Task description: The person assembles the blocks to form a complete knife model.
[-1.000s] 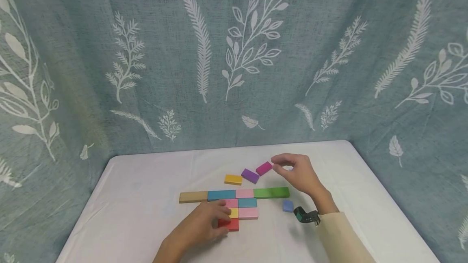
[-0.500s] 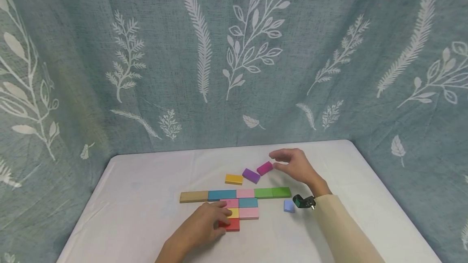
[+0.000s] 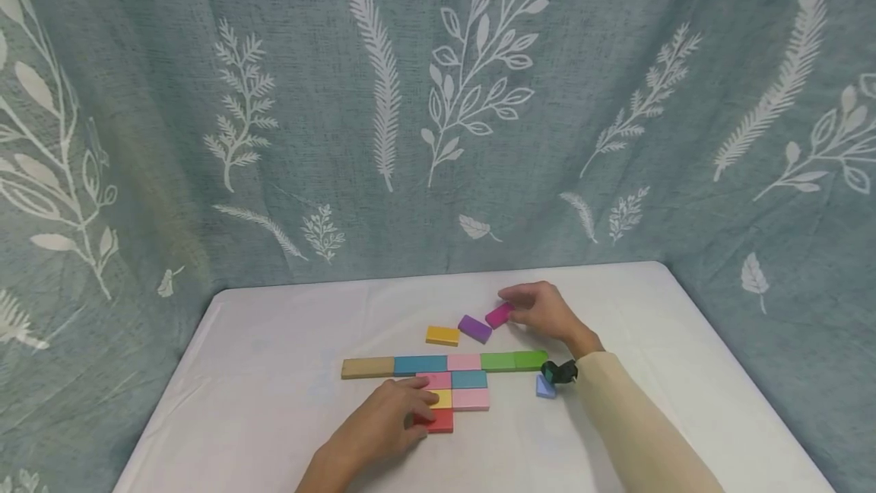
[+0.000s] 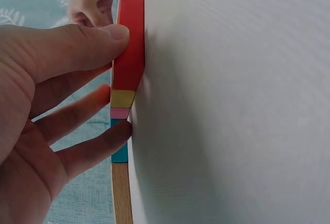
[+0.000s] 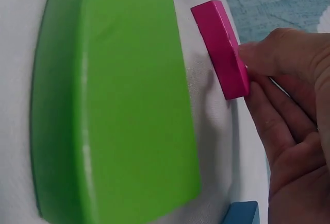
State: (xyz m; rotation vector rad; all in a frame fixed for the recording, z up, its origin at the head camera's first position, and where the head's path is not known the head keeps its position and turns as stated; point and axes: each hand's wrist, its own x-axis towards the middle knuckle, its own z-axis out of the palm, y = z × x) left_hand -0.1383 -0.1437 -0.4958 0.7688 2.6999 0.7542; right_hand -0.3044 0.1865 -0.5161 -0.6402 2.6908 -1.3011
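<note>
In the head view, my left hand (image 3: 386, 421) rests its spread fingers over the left side of joined flat blocks, across the pink block (image 3: 438, 380) and the yellow block (image 3: 443, 399). The left wrist view has its thumb against the side of the red block (image 4: 130, 44). My right hand (image 3: 547, 312) is beyond the row's green blocks (image 3: 498, 361), pinching the right end of the magenta block (image 3: 497, 316). The right wrist view shows the thumb on the magenta block (image 5: 219, 49), fingertips at its end.
A purple block (image 3: 475, 329) and an orange-yellow block (image 3: 442, 335) lie behind the row. A small blue piece (image 3: 544, 386) is partly covered by the right wrist device (image 3: 560, 372). The row's left end is a wooden block (image 3: 368, 368). A leaf-patterned curtain (image 3: 383, 234) hangs behind.
My right hand has moved left and closed in on the magenta block, uncovering no new block. The left hand keeps its place on the blocks. The head view has shifted slightly.
</note>
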